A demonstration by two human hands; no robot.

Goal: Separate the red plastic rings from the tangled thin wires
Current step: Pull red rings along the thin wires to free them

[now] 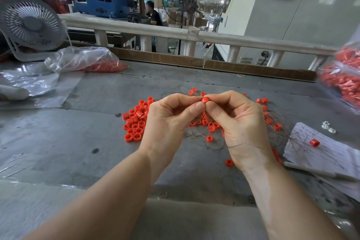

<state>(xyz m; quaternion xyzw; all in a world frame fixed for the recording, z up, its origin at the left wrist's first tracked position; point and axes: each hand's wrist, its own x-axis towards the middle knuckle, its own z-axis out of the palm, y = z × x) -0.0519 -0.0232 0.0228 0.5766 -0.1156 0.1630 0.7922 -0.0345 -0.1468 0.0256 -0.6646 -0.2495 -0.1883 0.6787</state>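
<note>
My left hand (167, 121) and my right hand (239, 122) meet above the grey table (97, 122), and both pinch one red plastic ring (205, 100) between thumb and fingertips. A thin dark wire (241, 144) trails over my right wrist. Below and to the right of the hands lies a tangle of thin wires (276, 124) with red rings caught in it. A pile of loose red rings (136, 121) sits just left of my left hand. Single rings lie scattered nearby, one (229, 162) close to my right wrist.
A paper sheet (321, 150) with a red ring (314, 142) and a pen (319, 171) lies at right. Clear bags of red rings sit at back left (85, 60) and far right (344, 78). A white desk fan (31, 23) stands at back left; a railing (194, 35) borders the table.
</note>
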